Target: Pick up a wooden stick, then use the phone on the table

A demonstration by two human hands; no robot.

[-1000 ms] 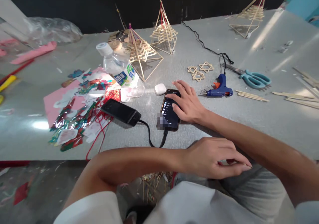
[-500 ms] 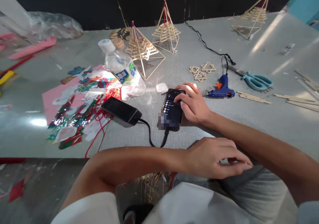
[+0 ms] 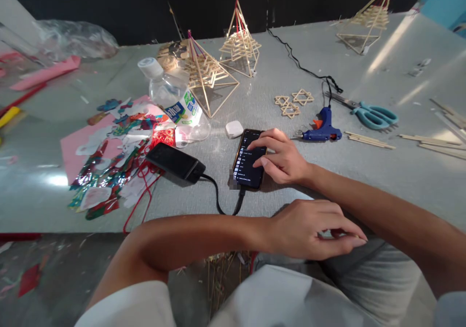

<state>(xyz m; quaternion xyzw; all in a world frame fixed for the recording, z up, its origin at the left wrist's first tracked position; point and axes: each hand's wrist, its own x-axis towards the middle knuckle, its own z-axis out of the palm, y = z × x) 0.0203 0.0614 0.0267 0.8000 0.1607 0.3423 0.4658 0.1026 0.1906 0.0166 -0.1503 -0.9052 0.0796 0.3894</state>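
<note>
My right hand point(image 3: 282, 159) rests on the grey table point(image 3: 364, 181) with its index finger and thumb touching the lit screen of a black phone point(image 3: 246, 167). The other fingers are loosely bent and hold nothing. A black cable point(image 3: 218, 198) runs from the phone's near end to a black power bank point(image 3: 174, 161) on its left. A small white earbud case point(image 3: 233, 129) lies just beyond the phone. My left hand point(image 3: 309, 230) lies at the table's near edge across my right forearm, fingers stretched flat and holding nothing I can see.
A blue glue gun point(image 3: 323, 129), teal scissors point(image 3: 373, 115), loose sticks point(image 3: 367, 140) and small stick stars point(image 3: 293, 102) lie to the right. Stick pyramids point(image 3: 207, 74) stand behind. A clear bottle point(image 3: 173, 101) lies by coloured paper scraps point(image 3: 112, 159) on the left.
My right hand slid from flat across the phone's top to its right side, and the fingers curled so that the index finger and thumb touch the screen. My left hand stayed still.
</note>
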